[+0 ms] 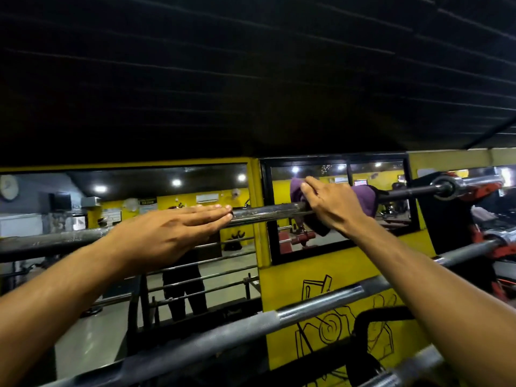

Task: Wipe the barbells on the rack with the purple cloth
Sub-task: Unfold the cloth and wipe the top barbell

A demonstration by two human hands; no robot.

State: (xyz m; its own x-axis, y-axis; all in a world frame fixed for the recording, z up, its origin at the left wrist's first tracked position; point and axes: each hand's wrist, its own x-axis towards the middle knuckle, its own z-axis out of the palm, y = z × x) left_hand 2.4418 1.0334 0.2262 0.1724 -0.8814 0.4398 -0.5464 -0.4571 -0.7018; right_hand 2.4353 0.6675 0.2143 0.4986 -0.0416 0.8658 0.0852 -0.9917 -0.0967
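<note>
Starting at the left, I am watching my left hand [170, 233] lying flat with its fingers straight along the top barbell [265, 215], fingertips touching the shaft and holding nothing, so it is only steadying; I am judging that if I am leaning weight through those flat fingers the bar could be rolling in its cradle and slipping out from under them. Just beyond those fingertips a bare stretch of shaft is running clear up to my right hand [332, 205], whose fingers are curling over the purple cloth [363, 196] and pressing it round the bar. Loose folds are hanging below the fingers, and I am thinking they could be snagging or slipping free if my grip is easing. Past the right fingers the shaft is narrowing toward the collar [446, 188], which is ending the room for sliding that way; knuckles could be striking it. Below both wrists the lower barbells [251, 328] are lying well apart from the top one, though my forearms are crossing over them, so dropping my elbows is risking a knock.
</note>
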